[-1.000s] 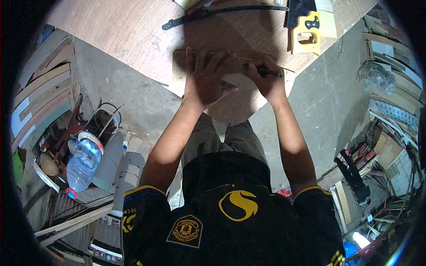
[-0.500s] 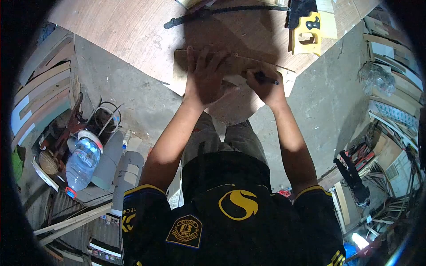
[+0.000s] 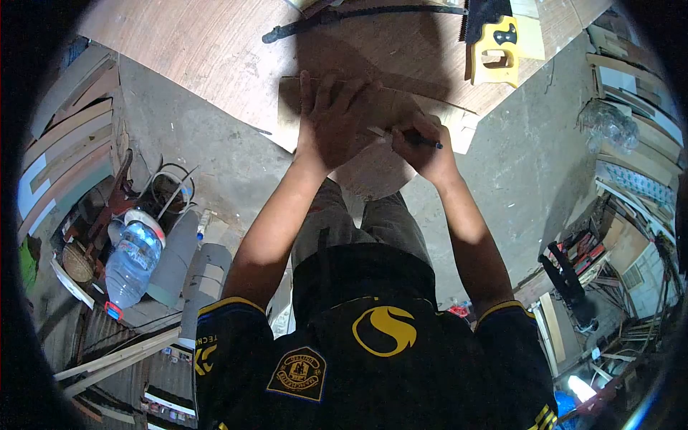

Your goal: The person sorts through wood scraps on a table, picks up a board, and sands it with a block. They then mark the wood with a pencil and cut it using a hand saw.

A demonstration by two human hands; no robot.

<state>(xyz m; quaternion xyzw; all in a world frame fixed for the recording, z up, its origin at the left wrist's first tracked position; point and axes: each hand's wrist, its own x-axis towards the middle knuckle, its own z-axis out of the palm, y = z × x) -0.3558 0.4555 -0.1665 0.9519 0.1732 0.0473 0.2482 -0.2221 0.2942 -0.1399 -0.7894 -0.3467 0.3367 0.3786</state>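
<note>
My left hand (image 3: 331,118) lies flat with its fingers spread on a thin wooden board (image 3: 459,118) near the table's front edge. In my right hand (image 3: 426,147) is a dark pen (image 3: 438,145), its light tip pointing left over the board. The fingers of that hand are wrapped round the pen, and the hand rests by the board's right half. Shadow covers much of the board and both hands. A rounded wooden piece (image 3: 373,172) shows below the hands, at the front edge.
On the wooden table (image 3: 179,43) lie a yellow-handled saw (image 3: 494,57) at the right and a long dark strip (image 3: 358,16) across the back. A plastic bottle (image 3: 132,261) stands at the left among pipes. Stacked boards (image 3: 68,158) line the left side.
My right hand has moved slightly left and down with the pen, and the pen's tip now shows. My left hand and the board have hardly moved.
</note>
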